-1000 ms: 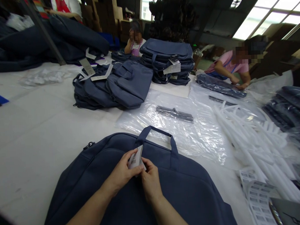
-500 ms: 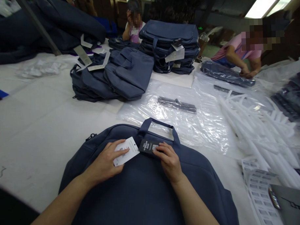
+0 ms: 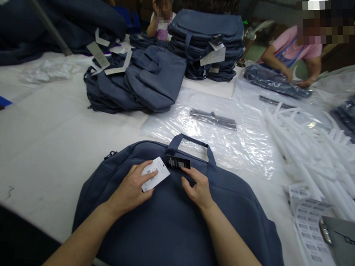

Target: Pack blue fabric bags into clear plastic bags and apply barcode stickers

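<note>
The left hand (image 3: 132,187) spreads its fingers over the white tag (image 3: 161,177) — whether its thumb pinches, I cannot tell. The right hand's (image 3: 199,185) index touches the black tag (image 3: 173,162), thumb apart. Light pressure against the navy bag (image 3: 169,226) underneath should avoid creases.

The person's left grip (image 3: 135,185) and right grip (image 3: 199,186) are bare hands, slim-fingered, with narrow wrists (image 3: 109,212). The left forearm (image 3: 79,244) and right forearm (image 3: 225,236) are likewise bare, smooth in outline, widening toward the lower edge of view.
</note>
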